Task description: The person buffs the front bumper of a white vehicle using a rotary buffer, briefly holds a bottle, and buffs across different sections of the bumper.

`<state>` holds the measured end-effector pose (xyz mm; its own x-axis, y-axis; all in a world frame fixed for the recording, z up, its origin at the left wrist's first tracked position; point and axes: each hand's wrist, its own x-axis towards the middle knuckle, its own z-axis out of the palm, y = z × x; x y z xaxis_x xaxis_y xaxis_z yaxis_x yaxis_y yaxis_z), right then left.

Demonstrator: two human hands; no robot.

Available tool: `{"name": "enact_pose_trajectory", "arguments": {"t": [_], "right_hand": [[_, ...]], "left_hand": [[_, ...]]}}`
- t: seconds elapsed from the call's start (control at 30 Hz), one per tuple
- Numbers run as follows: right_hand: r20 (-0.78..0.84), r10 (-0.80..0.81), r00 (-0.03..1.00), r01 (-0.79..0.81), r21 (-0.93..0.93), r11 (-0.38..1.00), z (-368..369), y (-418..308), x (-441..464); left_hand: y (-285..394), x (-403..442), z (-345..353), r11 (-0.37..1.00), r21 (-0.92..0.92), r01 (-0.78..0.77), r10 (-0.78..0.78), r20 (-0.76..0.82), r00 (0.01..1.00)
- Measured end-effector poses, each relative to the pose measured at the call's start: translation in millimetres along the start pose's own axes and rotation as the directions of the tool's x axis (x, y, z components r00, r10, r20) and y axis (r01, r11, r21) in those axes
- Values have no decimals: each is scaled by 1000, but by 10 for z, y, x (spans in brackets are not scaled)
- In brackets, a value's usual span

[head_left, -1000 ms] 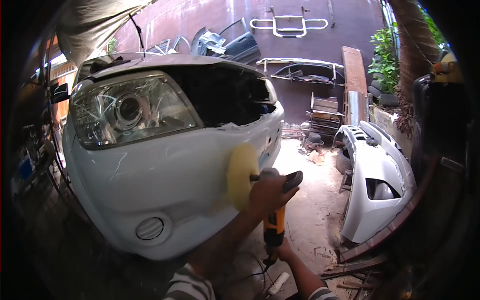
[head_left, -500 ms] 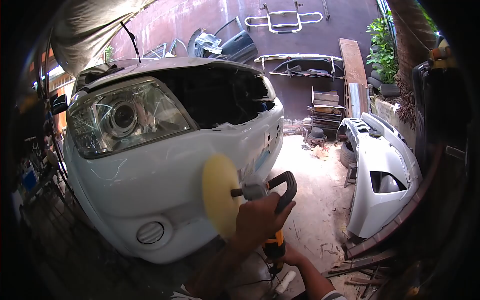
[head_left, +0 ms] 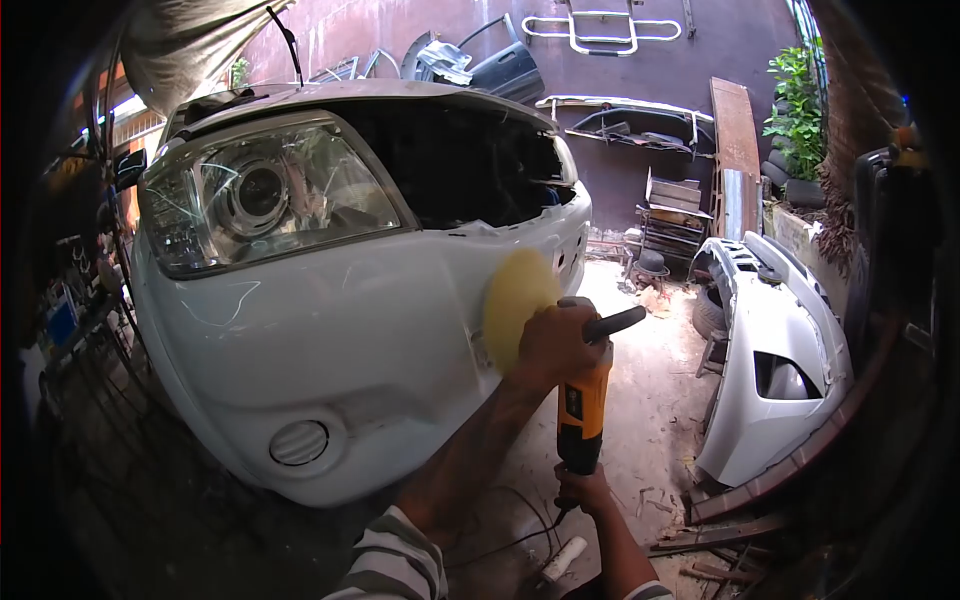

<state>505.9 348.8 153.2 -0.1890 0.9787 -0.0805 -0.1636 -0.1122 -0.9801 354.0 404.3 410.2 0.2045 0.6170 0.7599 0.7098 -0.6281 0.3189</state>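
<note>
An orange and black polisher (head_left: 584, 405) with a round yellow foam pad (head_left: 518, 308) is held in both hands. My left hand (head_left: 555, 345) is closed around the polisher's head, beside the black side handle (head_left: 615, 323). Lower down, my right hand (head_left: 582, 488) grips the rear end, where the power cord comes out. The pad stands edge-on at the white car bumper (head_left: 380, 330), near its front corner; whether it touches cannot be made out. Above the bumper sits a large clear headlight (head_left: 262, 195), and a round fog lamp cover (head_left: 299, 442) is set low in it.
A loose white bumper (head_left: 735, 400) stands on the right. Wood scraps (head_left: 725, 545) and a white cylindrical object (head_left: 565, 558) lie on the floor, near the polisher's cord (head_left: 515, 540). Car parts, a rusty plank (head_left: 735, 150) and a tyre (head_left: 709, 312) are by the back wall.
The polisher has moved up and to the right along the bumper, towards its front corner. Its body now shows more fully. The view has shifted slightly.
</note>
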Motion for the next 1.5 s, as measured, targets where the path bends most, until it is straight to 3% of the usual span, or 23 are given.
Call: {"name": "enact_pose_trajectory", "arguments": {"t": [0.1, 0.17, 0.2, 0.23, 0.27, 0.3, 0.4, 0.93, 1.0, 1.27, 1.43, 1.5], "right_hand": [[-134, -72, 988, 60, -88, 994, 87, -3, 151], [-195, -155, 969, 137, -104, 985, 96, 131, 300], [-252, -240, 937, 216, -121, 969, 91, 205, 402], [-253, -241, 937, 217, -120, 969, 42, 334, 530], [-289, -369, 884, 303, -249, 920, -4, 463, 651], [-304, -494, 815, 373, -378, 848, -38, 540, 737], [-352, -567, 745, 405, -436, 803, 78, 484, 728], [-320, -701, 638, 506, -512, 694, 505, 171, 763], [-362, -723, 588, 515, -521, 681, 554, 71, 700], [-427, -666, 612, 439, -517, 735, 379, 341, 852], [-468, -642, 607, 439, -477, 762, 318, 406, 930], [-447, -608, 657, 435, -435, 789, 292, 513, 994]], "left_hand": [[-21, -97, -135, 998, -32, 61, -62, -16, 998], [-93, -162, -193, 972, -231, 38, -57, -75, 996], [-167, -208, -184, 972, -231, 37, -56, -75, 996], [-257, -271, -149, 975, -212, -66, 17, -225, 974], [-335, -338, -116, 970, -177, -165, 91, -368, 925], [-362, -392, -121, 970, -175, -169, 95, -368, 925], [-429, -566, -167, 970, -151, -189, 108, -426, 898], [-595, -776, -739, 934, -215, -287, 190, -383, 904], [-607, -765, -751, 933, -227, -280, 183, -371, 910], [-705, -555, -349, 956, -256, -143, 74, -264, 962], [-611, -448, -229, 954, -284, -93, 14, -268, 963], [-611, -474, -250, 955, -264, -132, 41, -323, 946]]}}
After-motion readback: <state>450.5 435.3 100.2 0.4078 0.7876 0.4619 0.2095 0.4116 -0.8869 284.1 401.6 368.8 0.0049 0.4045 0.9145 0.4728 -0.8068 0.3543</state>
